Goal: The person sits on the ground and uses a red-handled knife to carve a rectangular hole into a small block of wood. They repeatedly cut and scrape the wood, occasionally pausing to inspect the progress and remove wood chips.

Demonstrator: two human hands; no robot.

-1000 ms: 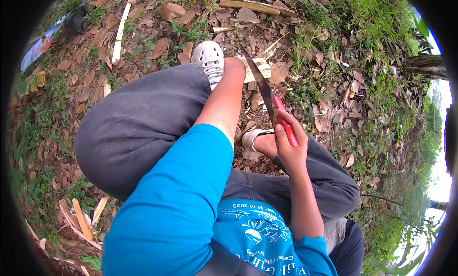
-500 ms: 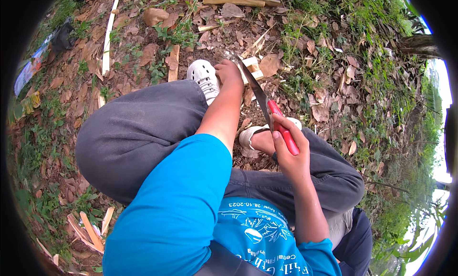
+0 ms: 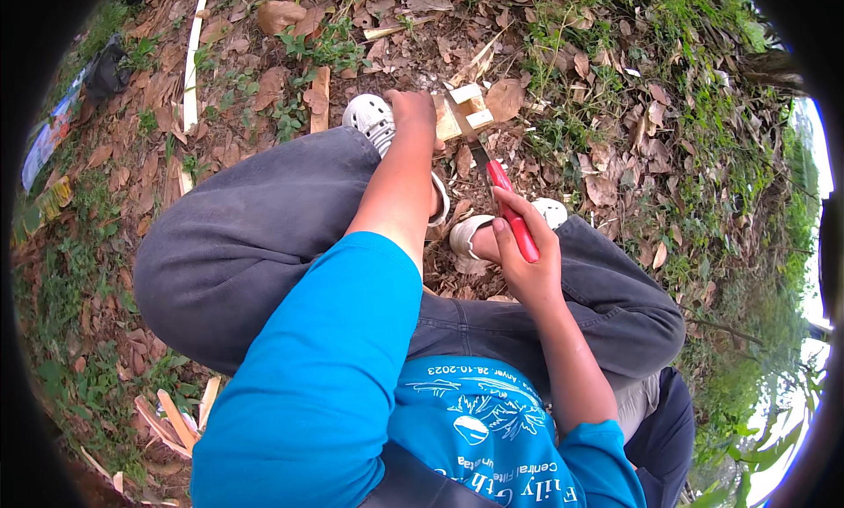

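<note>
My right hand (image 3: pixel 534 264) grips the red handle of a long knife (image 3: pixel 510 211), its thumb lying along the handle. The dark, narrow blade points forward and left, resting against a pale wooden block (image 3: pixel 447 121). Part of the blade is hard to make out against the wood. My left hand (image 3: pixel 413 114) holds the left side of this block beside my white clog (image 3: pixel 369 119); most of its fingers are hidden. Two short cut wood ends (image 3: pixel 466 93) show to the right of the blade.
Dry leaves and weeds cover the ground. A long pale wooden strip (image 3: pixel 191 77) lies at the far left, a brown stick (image 3: pixel 320 99) beside my clog. Split wood pieces (image 3: pixel 176 417) lie at the lower left. My other clog (image 3: pixel 464 237) is below the knife.
The knife has moved forward, its blade now farther across the block. My right hand followed it up and slightly right. My left hand stays at the block, shifted a little forward.
</note>
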